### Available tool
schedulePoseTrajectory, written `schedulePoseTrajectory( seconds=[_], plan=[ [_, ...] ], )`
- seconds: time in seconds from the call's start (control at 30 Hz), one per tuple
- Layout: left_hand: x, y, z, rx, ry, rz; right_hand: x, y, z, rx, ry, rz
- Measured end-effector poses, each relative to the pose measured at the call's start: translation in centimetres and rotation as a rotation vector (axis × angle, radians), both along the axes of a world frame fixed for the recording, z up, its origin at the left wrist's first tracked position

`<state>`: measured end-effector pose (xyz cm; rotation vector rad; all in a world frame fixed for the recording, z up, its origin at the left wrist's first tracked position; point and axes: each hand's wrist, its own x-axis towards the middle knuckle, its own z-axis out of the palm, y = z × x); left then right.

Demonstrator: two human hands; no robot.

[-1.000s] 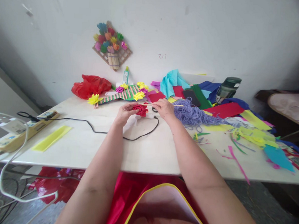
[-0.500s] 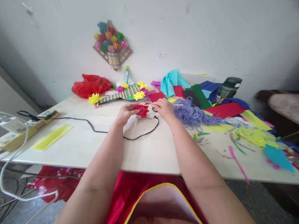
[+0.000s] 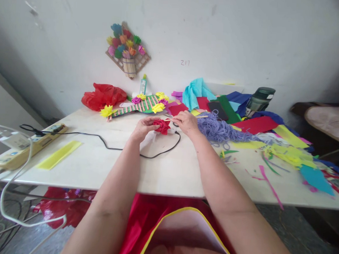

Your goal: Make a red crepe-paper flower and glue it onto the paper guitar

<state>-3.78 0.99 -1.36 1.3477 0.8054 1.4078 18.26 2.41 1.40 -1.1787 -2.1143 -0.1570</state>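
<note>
My left hand (image 3: 144, 128) is closed on a red paper flower (image 3: 162, 127), its fingertips at the flower's left side. Pinched in my right hand (image 3: 187, 122) is a thin pale stick (image 3: 202, 116), which runs past the fingers towards the flower. Whether the stick's tip touches the petals, I cannot tell. Under the hands lies a white tool (image 3: 149, 138) with a black cord (image 3: 159, 155), mostly hidden by my left hand and the flower. Behind the hands rests a green woven strip panel (image 3: 136, 109) with yellow and purple paper flowers.
Purple yarn (image 3: 217, 128) is heaped right of my right hand, among coloured paper sheets (image 3: 254, 124) and scraps. A dark bottle (image 3: 260, 100) stands behind them. At the left are a power strip (image 3: 27, 149), a yellow paper strip (image 3: 59, 155) and a red plastic bag (image 3: 104, 97).
The red flower has shifted slightly to the right and turned a little in my left hand. My right hand stays almost in place with the stick.
</note>
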Motion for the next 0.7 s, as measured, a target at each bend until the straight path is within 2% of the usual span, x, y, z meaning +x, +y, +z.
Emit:
schedulePoseTrajectory(
  seconds=[0.7],
  plan=[
    [-0.14, 0.01, -0.11, -0.010, 0.012, -0.035, -0.18, -0.32, 0.22, 0.062, -0.073, 0.011]
  ],
)
